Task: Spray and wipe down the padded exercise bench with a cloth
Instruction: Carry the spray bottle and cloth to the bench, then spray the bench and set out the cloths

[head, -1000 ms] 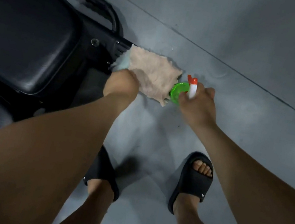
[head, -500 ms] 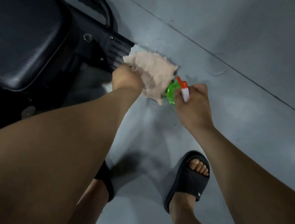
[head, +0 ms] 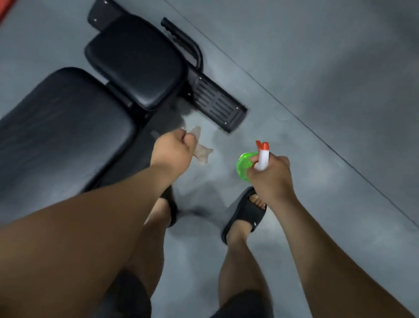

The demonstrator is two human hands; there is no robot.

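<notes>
The cloth [head: 201, 154], spread flat against the foot plate [head: 217, 102] of the bench [head: 133, 61] a second ago, is now seen bunched and gripped in the closed left hand [head: 175, 150], lifted clear of the frame and held just beside the long pad [head: 40, 129]. The spray bottle [head: 245, 166] is clasped in the right hand [head: 273, 177], fingers wrapped round its neck, nozzle up and aimed at nothing in particular. Both hands have been drawn back from the base, and the view has risen, so that the two black pads are taken in whole above the grey floor [head: 326, 95]. The wipe at the base is judged to be over. Whether the pads have been sprayed cannot be told from their dull sheen. A fresh spray onto the padding is thought likely to be needed next.
</notes>
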